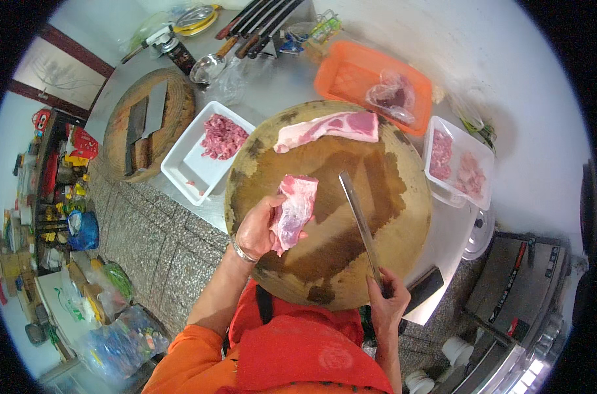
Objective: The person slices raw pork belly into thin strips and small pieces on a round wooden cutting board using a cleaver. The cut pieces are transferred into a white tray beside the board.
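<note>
My left hand (257, 227) grips a piece of raw meat (297, 209) above the left part of a round wooden chopping block (323, 276). In my right hand (389, 296), at the block's lower right, is a knife (358, 216), seen nearly edge-on with its blade pointing away from me. A strip of raw pork (330, 129) with pale fat lies along the far side of the block, touched by neither hand. Dark wet patches spread over the wood.
Left of the block stands a white tray (186, 172) holding minced meat (223, 137). An orange basket (345, 74) and another white tray (483, 162) with meat sit at the right. Two cleavers (153, 113) rest on a second block (180, 98). A dark phone-like object (425, 290) lies near my right hand.
</note>
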Demonstrator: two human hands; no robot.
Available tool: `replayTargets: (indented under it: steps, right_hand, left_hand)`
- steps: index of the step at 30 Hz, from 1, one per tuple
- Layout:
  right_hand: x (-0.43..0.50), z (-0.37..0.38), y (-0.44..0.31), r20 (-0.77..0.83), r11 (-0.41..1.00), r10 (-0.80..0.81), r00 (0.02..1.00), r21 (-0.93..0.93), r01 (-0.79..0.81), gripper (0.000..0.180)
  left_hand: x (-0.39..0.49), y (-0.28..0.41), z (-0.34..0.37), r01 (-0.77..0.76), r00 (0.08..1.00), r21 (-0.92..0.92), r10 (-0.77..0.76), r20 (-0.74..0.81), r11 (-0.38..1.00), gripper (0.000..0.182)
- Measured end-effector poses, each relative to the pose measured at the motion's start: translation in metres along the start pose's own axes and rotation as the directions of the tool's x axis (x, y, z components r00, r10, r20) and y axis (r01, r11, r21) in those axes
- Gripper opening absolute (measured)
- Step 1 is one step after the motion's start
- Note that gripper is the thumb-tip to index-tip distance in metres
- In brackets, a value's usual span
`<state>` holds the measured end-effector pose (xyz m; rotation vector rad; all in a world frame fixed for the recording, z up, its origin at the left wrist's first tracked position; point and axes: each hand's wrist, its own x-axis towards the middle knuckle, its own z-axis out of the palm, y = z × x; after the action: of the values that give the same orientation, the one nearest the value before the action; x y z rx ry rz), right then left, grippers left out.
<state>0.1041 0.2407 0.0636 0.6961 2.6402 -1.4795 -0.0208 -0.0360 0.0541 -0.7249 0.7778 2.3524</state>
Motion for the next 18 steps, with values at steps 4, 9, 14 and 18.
replayTargets:
  steps: [4,9,14,18]
  right_hand:
    - [-0.004,-0.009,0.002,-0.034,1.0,-0.003,0.999,0.01,0.003,0.029]
    - [-0.002,-0.015,0.009,-0.036,0.996,0.048,0.998,0.072,-0.046,0.03]
    - [-0.002,-0.018,0.014,-0.08,0.997,0.021,0.997,0.081,-0.015,0.03]
    - [-0.003,-0.022,0.012,-0.091,1.0,-0.004,0.996,0.018,0.006,0.03]
  left_hand:
    - [-0.009,-0.005,0.016,-0.039,0.993,0.097,0.027,0.117,0.995,0.044]
    - [-0.019,-0.007,0.028,-0.24,0.968,0.524,0.158,0.196,0.817,0.027]
    - [-0.003,-0.006,0.039,-0.659,0.719,0.682,0.534,0.446,0.317,0.036]
    - [0.0,0.001,0.029,-0.666,0.509,0.709,0.554,0.659,-0.232,0.046]
